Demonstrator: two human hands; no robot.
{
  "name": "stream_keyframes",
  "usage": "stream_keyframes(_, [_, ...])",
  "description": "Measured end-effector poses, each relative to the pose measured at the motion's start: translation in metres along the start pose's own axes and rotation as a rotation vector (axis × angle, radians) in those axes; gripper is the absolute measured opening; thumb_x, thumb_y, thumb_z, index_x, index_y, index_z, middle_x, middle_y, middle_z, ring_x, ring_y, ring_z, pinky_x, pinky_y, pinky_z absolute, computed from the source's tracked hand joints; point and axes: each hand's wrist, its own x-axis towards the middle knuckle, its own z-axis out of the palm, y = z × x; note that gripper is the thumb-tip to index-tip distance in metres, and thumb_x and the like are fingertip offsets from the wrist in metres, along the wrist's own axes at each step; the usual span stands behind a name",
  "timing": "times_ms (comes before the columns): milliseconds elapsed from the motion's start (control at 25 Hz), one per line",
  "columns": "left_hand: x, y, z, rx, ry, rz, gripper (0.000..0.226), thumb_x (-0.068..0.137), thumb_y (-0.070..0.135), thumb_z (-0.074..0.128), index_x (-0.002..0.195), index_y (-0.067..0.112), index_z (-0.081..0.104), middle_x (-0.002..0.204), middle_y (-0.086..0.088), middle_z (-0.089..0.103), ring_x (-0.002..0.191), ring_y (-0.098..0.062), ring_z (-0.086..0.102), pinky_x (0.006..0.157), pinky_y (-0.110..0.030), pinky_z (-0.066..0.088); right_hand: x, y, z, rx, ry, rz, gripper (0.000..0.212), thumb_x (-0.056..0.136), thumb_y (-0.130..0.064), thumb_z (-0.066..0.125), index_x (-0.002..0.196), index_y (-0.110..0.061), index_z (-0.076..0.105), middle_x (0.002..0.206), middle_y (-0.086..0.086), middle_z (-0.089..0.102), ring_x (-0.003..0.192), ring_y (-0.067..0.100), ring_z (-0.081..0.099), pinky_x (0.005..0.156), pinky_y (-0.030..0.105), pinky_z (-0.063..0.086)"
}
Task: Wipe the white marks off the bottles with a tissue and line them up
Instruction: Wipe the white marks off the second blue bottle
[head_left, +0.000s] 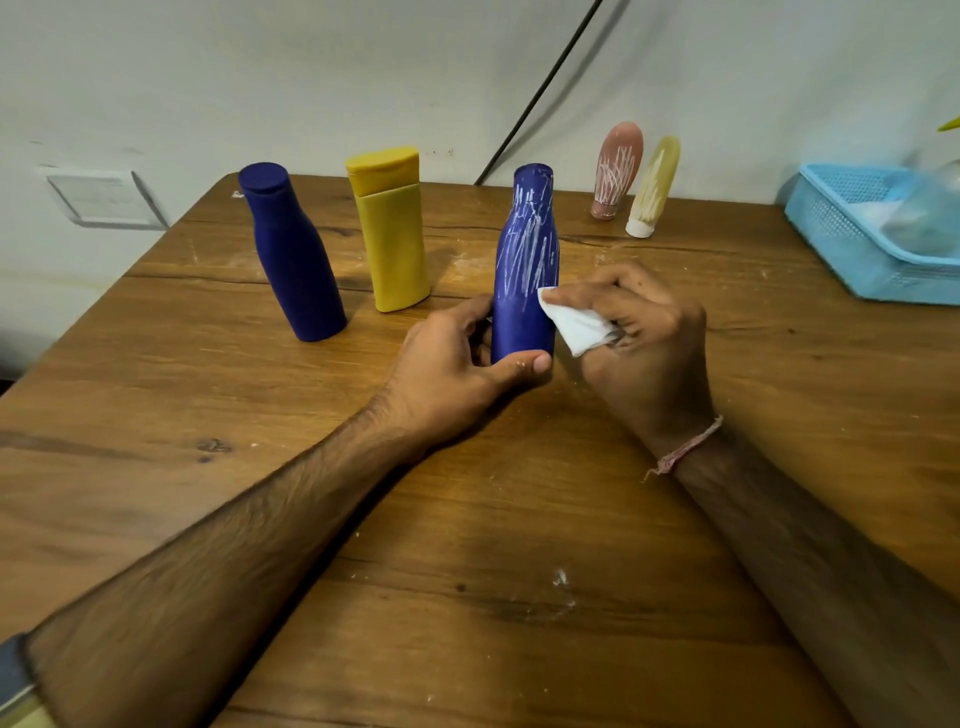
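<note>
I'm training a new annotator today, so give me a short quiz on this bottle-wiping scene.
1. True or false: the right hand holds the tissue.
2. What does the left hand grip? A) yellow bottle B) scribbled blue bottle C) basket
3. How many bottles show white marks?
Key: 1 true. 2 B. 3 three: the scribbled blue bottle, the pink bottle and the cream bottle.

matt blue bottle (524, 270), grained wooden table (467, 519)
</note>
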Motion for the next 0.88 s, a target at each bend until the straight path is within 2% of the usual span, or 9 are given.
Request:
stream_keyframes(120, [-0.001,0.002,-0.001,-0.076,-0.015,-0.006,0.063,0.073,0.057,0.079,0.126,0.024,0.065,0.113,0.007,0.076,0.106,-0.018,0.072,0.092,-0.049,0.059,-0.004,-0.002,0.003,0.013,-0.062,-0.016,0.028,0.079,0.000,0.079,0.107,-0.003,0.078,0.102,0.013,0.072,0.094,0.019,0.066,0.079,0.011,0.050])
stream_keyframes(280, [-0.001,0.004,-0.002,0.001,-0.057,0.056,0.057,0.082,0.053,0.074,0.129,0.024,0.063,0.112,0.007,0.075,0.102,-0.015,0.071,0.090,-0.047,0.058,-0.002,-0.002,0.001,0.011,0.078,0.082,0.027,0.080,0.000,0.078,0.107,-0.004,0.078,0.102,0.013,0.072,0.091,0.020,0.067,0.074,0.015,0.053])
stream_keyframes(400, [0.000,0.002,-0.001,-0.061,-0.060,0.058,0.056,0.081,0.049,0.074,0.129,0.023,0.063,0.116,0.007,0.075,0.108,-0.017,0.070,0.094,-0.050,0.056,-0.005,-0.006,0.001,-0.012,-0.018,-0.042,0.027,0.077,-0.005,0.080,0.103,-0.002,0.078,0.099,0.014,0.071,0.089,0.018,0.065,0.071,0.016,0.051])
stream_keyframes(520, [-0.001,0.003,-0.001,-0.089,-0.086,0.072,0.050,0.085,0.038,0.076,0.130,0.019,0.064,0.116,0.005,0.074,0.108,-0.017,0.070,0.095,-0.050,0.056,-0.001,-0.003,-0.004,-0.051,0.108,0.044,0.027,0.081,-0.009,0.076,0.108,-0.003,0.077,0.102,0.015,0.070,0.091,0.020,0.066,0.072,0.015,0.050])
stream_keyframes(600, [-0.002,0.003,-0.001,-0.149,-0.096,0.066,0.047,0.087,0.029,0.076,0.130,0.015,0.064,0.117,0.003,0.074,0.109,-0.017,0.069,0.098,-0.052,0.055,-0.001,-0.002,-0.006,-0.026,0.097,0.047,0.026,0.080,-0.012,0.073,0.103,-0.002,0.078,0.097,0.015,0.071,0.086,0.019,0.065,0.068,0.018,0.051])
stream_keyframes(720, [-0.002,0.001,-0.002,-0.270,-0.117,0.026,0.046,0.087,0.020,0.074,0.131,0.010,0.063,0.122,-0.002,0.073,0.116,-0.022,0.068,0.103,-0.052,0.052,-0.004,-0.007,-0.002,-0.031,0.033,-0.029,0.025,0.078,-0.012,0.074,0.100,-0.002,0.078,0.093,0.013,0.069,0.083,0.013,0.060,0.069,0.008,0.043])
stream_keyframes(800, [-0.001,0.002,-0.003,-0.279,-0.148,0.011,0.045,0.089,0.021,0.074,0.132,0.012,0.063,0.122,0.000,0.073,0.114,-0.019,0.068,0.099,-0.047,0.054,-0.001,-0.003,-0.003,-0.057,0.117,0.064,0.026,0.080,-0.007,0.074,0.105,-0.004,0.078,0.099,0.015,0.070,0.088,0.017,0.064,0.070,0.016,0.050])
stream_keyframes(880, [-0.001,0.001,-0.003,-0.289,-0.164,0.009,0.042,0.091,0.019,0.074,0.131,0.013,0.063,0.120,0.001,0.074,0.111,-0.017,0.069,0.093,-0.040,0.055,0.000,0.001,-0.007,-0.051,0.124,0.087,0.025,0.077,-0.004,0.074,0.102,-0.003,0.078,0.097,0.015,0.071,0.086,0.022,0.066,0.065,0.027,0.053])
